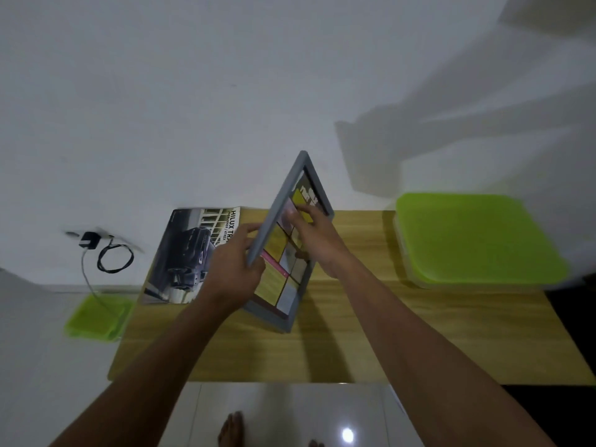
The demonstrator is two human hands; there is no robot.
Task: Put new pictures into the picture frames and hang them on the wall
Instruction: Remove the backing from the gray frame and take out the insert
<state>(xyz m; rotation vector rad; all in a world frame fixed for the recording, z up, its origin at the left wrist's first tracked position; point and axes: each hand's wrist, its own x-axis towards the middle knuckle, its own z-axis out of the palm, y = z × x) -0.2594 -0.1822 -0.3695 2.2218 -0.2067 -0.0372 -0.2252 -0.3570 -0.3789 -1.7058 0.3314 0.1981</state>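
Note:
A grey picture frame (278, 201) stands tilted on its lower edge on the wooden table (419, 333). Inside it sits a picture (274, 279) of yellow, pink and grey panels. My left hand (233, 266) grips the frame's left edge. The fingers of my right hand (314, 235) lie flat against the picture inside the frame. A car poster (187, 256) reading "HILUX" lies flat on the table to the left of the frame, partly hidden by my left hand.
A large box with a green lid (474, 237) sits on the table's right end. A smaller green-lidded box (98, 314) lies on the floor at the left. A black charger with a coiled cable (111, 253) hangs on the white wall. My feet show on the tiled floor.

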